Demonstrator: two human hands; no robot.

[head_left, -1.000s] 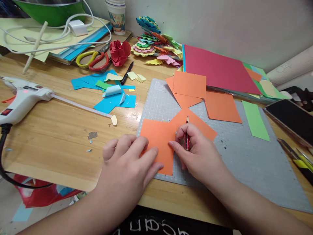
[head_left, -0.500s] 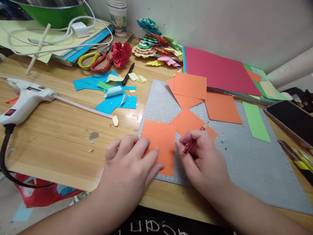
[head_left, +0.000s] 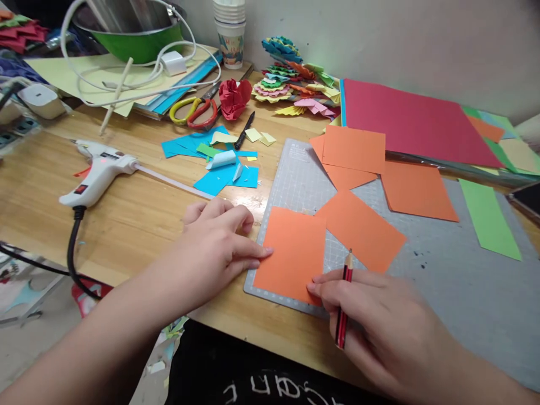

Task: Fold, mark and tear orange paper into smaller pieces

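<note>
An orange paper square (head_left: 290, 250) lies at the near left corner of the grey cutting mat (head_left: 447, 270). My left hand (head_left: 215, 250) touches its left edge with a fingertip, the other fingers curled and nothing seen in them. At the square's lower right corner rest the fingertips of my right hand (head_left: 371, 318), closed around a red and black pencil (head_left: 344, 304) that points up and away. Another orange piece (head_left: 365, 230) lies tilted beside the square, and further orange sheets (head_left: 355, 147) lie behind, with one stack (head_left: 417, 190) to their right.
A white glue gun (head_left: 101, 169) lies at left. Blue scraps (head_left: 211, 177), scissors (head_left: 196, 112), a red paper flower (head_left: 234, 99) and a black pen (head_left: 244, 130) lie behind. A green strip (head_left: 489, 216) is on the mat's right; a red sheet (head_left: 422, 124) is behind.
The view has shifted left. My left hand has drawn back toward the square's left edge. My right hand has moved to the lower right corner, and the pencil has swung to point away.
</note>
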